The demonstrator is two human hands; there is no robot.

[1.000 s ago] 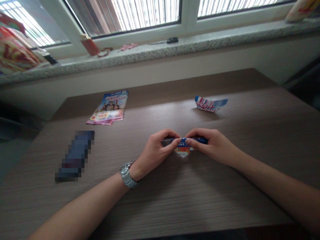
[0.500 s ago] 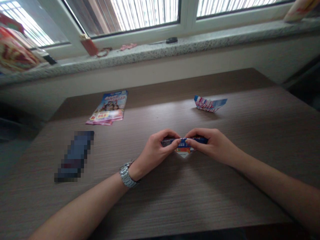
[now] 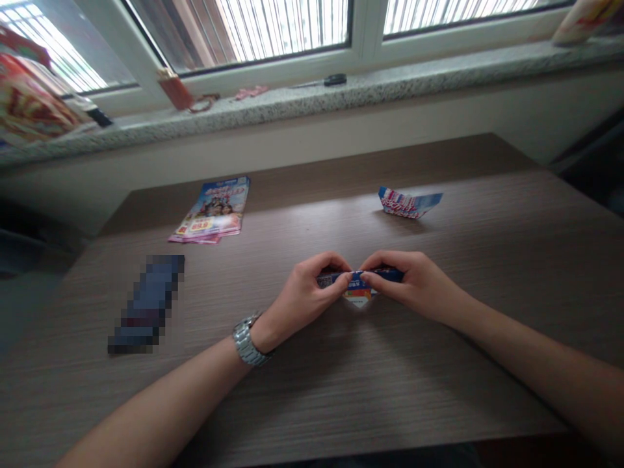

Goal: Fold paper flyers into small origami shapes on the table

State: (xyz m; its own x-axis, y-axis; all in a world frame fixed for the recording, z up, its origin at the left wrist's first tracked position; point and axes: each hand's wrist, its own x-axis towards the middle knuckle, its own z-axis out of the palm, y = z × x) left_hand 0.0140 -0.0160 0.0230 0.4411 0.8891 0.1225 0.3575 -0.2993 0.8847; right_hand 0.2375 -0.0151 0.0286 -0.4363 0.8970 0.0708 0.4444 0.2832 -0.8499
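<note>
Both hands pinch one small folded paper [image 3: 359, 294] just above the middle of the table. It is blue along its upper edge, with an orange and white pointed flap below. My left hand [image 3: 316, 286], with a metal watch [image 3: 250, 339] on the wrist, grips the paper's left part between thumb and fingers. The right part is held likewise by my right hand [image 3: 409, 279]. The two thumbs rest near each other at the paper's centre, and the fingers behind are partly hidden. Beyond my right hand stands a folded paper boat [image 3: 408, 204] in blue, white and red.
Printed flyers [image 3: 214, 208] lie in a pile at the table's [image 3: 292, 390] far left. Nearer on the left is a dark pixelated object [image 3: 149, 302]. A granite windowsill [image 3: 273, 112] behind carries a red-brown item [image 3: 175, 90], a black-handled object [image 3: 335, 79] and packets.
Almost nothing differs. Both hands keep their pinch on the folded paper, and the paper shifts only very slightly.
</note>
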